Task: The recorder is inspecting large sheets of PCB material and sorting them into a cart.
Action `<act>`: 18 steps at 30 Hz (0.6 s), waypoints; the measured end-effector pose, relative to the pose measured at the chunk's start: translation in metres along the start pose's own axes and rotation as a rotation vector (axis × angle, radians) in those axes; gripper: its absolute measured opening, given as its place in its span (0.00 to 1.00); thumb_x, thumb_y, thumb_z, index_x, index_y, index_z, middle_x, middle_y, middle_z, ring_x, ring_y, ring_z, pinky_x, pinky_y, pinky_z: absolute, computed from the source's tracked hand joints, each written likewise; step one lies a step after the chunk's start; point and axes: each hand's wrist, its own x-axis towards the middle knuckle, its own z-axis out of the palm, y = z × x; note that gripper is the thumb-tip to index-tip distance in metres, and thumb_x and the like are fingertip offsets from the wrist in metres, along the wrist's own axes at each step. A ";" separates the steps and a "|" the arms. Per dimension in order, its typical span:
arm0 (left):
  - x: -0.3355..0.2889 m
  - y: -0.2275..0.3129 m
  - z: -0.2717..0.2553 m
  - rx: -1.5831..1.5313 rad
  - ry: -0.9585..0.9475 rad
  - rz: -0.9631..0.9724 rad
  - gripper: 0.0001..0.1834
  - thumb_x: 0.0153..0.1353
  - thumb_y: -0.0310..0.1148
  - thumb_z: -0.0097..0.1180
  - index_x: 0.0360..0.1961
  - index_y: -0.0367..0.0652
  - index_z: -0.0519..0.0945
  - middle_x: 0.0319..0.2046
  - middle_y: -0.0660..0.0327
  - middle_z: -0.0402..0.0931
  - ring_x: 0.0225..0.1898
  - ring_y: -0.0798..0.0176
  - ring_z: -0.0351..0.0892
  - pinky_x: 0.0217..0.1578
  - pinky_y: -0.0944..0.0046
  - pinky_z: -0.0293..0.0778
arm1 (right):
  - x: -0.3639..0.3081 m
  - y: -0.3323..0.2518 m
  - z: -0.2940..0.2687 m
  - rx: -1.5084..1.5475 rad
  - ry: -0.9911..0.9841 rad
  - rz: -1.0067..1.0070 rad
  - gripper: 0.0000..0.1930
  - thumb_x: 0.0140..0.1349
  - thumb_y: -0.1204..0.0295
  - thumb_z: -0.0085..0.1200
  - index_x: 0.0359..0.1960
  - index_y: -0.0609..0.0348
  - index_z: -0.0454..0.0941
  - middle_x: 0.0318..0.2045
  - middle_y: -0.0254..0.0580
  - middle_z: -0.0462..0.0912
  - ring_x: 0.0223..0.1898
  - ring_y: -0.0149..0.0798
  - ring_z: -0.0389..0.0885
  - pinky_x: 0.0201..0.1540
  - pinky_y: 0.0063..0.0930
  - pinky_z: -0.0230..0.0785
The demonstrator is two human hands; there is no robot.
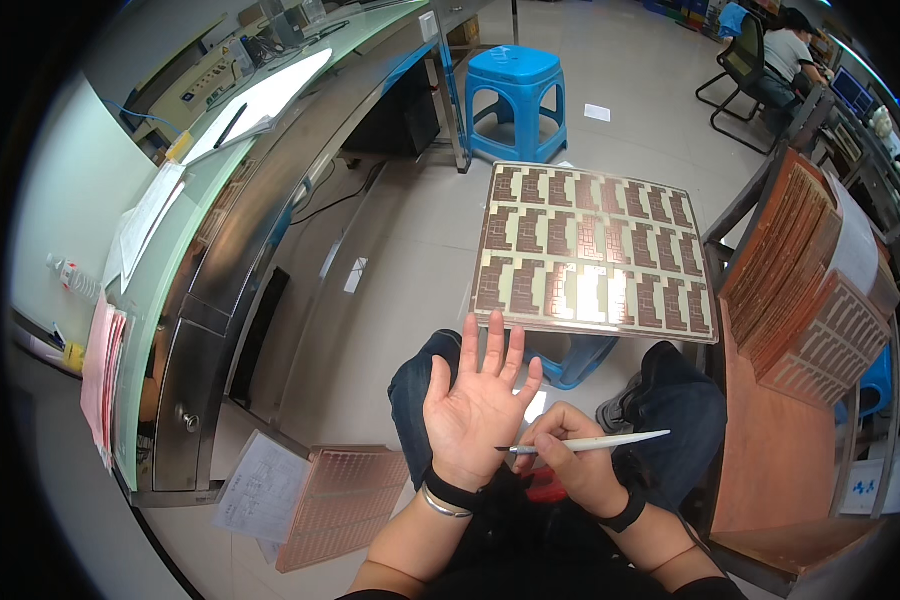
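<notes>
At the ready, I judge: the slim white tool (615, 440) is pinched in my right hand (577, 462), dark tip pointing left.
My left hand (482, 410) is spread, palm up, empty; the copper-patterned panel (595, 250) lies just beyond its fingertips, and reaching it would probably call for swinging the tip forward.

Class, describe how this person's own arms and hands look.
The gloveless left hand has a black band and a silver bracelet at its wrist; the gloveless right hand, another black band. Black sleeves leave the forearms bare.
</notes>
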 end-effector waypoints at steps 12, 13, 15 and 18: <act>0.000 0.000 -0.001 0.003 0.004 -0.005 0.29 0.68 0.54 0.24 0.60 0.49 0.64 0.62 0.61 0.61 0.65 0.57 0.53 0.63 0.45 0.45 | -0.001 0.003 -0.003 0.036 -0.016 -0.046 0.10 0.66 0.68 0.49 0.33 0.64 0.69 0.29 0.41 0.79 0.31 0.29 0.80 0.36 0.22 0.73; 0.001 0.000 -0.001 0.003 0.004 -0.006 0.29 0.68 0.54 0.24 0.60 0.49 0.64 0.62 0.61 0.61 0.65 0.57 0.53 0.63 0.45 0.45 | -0.001 0.003 -0.003 0.037 -0.016 -0.045 0.10 0.66 0.68 0.49 0.33 0.64 0.69 0.29 0.41 0.79 0.31 0.29 0.80 0.36 0.22 0.73; 0.001 0.001 -0.002 0.007 0.006 -0.002 0.29 0.68 0.54 0.24 0.60 0.49 0.64 0.62 0.61 0.61 0.65 0.57 0.53 0.63 0.45 0.45 | -0.001 0.004 -0.003 0.035 -0.014 -0.042 0.10 0.66 0.68 0.49 0.33 0.64 0.69 0.29 0.41 0.79 0.31 0.30 0.80 0.36 0.22 0.73; 0.001 0.001 0.000 0.010 0.009 0.001 0.29 0.68 0.54 0.24 0.60 0.49 0.64 0.62 0.61 0.61 0.65 0.57 0.53 0.63 0.45 0.45 | -0.001 0.002 -0.002 0.022 -0.017 -0.035 0.11 0.66 0.67 0.49 0.33 0.64 0.69 0.29 0.41 0.79 0.31 0.29 0.80 0.36 0.21 0.73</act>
